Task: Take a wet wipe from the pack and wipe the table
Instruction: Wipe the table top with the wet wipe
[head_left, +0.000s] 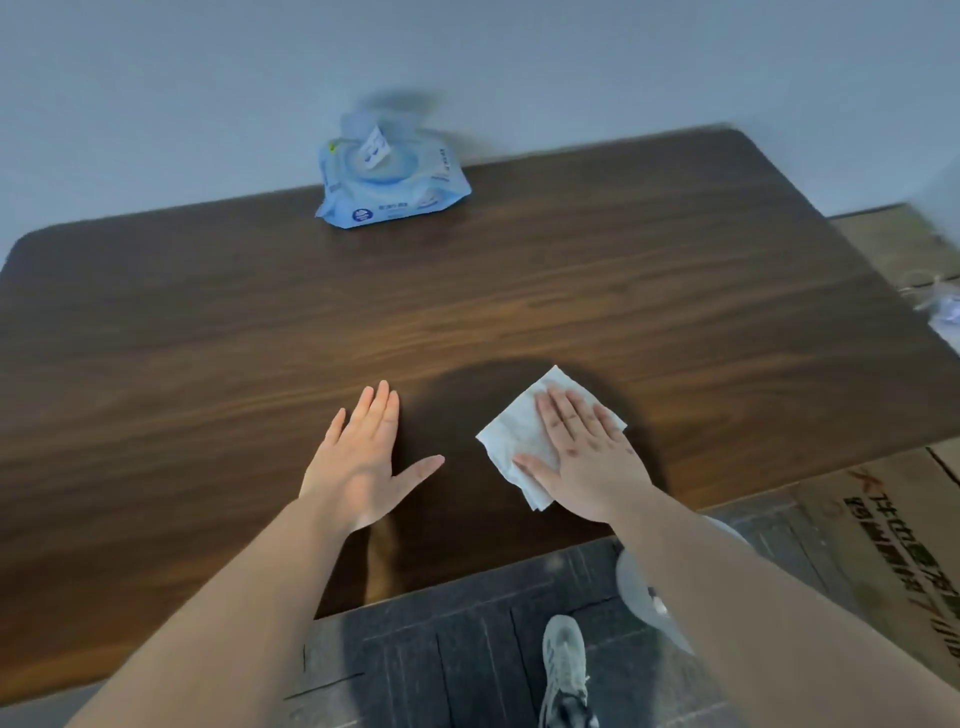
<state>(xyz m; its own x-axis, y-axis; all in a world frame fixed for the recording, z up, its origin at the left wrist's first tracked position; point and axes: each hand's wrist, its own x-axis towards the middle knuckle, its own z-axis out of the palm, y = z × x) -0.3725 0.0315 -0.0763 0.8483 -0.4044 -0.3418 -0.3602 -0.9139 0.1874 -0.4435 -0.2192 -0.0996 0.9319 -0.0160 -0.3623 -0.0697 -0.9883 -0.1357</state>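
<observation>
A blue pack of wet wipes (390, 179) lies at the far edge of the dark wooden table (208, 322), its lid flipped up and a wipe poking out. A white wet wipe (519, 439) lies spread on the table near the front edge. My right hand (582, 457) presses flat on it, fingers together, covering its right half. My left hand (363, 457) rests flat on the bare wood to the left of the wipe, fingers spread, holding nothing.
A grey wall stands behind the table. Cardboard boxes (893, 540) sit on the floor to the right. Below the table's front edge lie a dark floor and my shoe (563, 665).
</observation>
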